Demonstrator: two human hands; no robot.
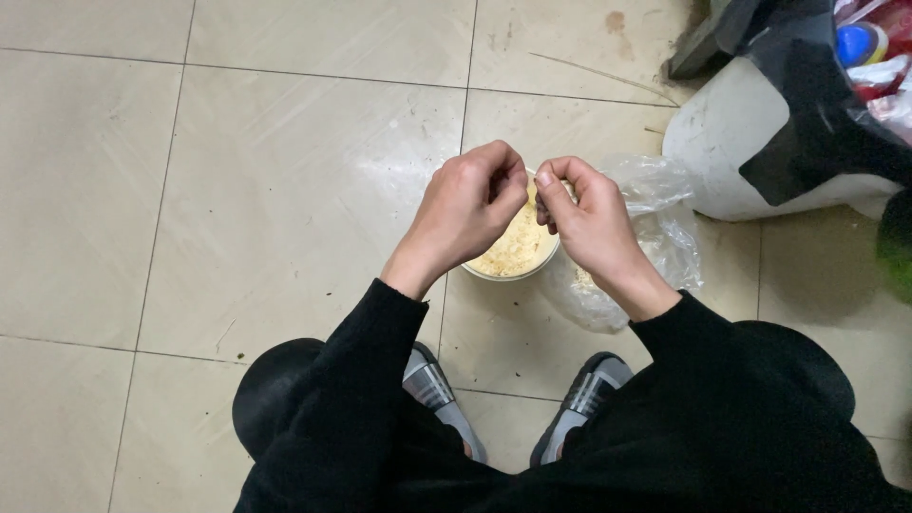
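- Two hands meet over a white bowl (546,269) of pale yellow crumbly food on the tiled floor (285,190), w/ me crouched above it, feet in grey slippers (432,385) just below.
- Left hand (465,209) is curled narrow, fingertips pinched together; can't tell what it holds, if anything.
- Right hand (594,223) is likewise pinched, thumb against forefinger, touching or nearly touching the left; whatever sits between is too small to make out.
- Clear plastic bag (655,204) lies crumpled beside the bowl, under my right wrist.
- White bin w/ black liner (750,142) stands near, at right.
- Risk, in my view: bits could drop past the rim onto the dirty floor, since both hands hover near the bowl's far edge; a sleeve could also nudge the bowl.
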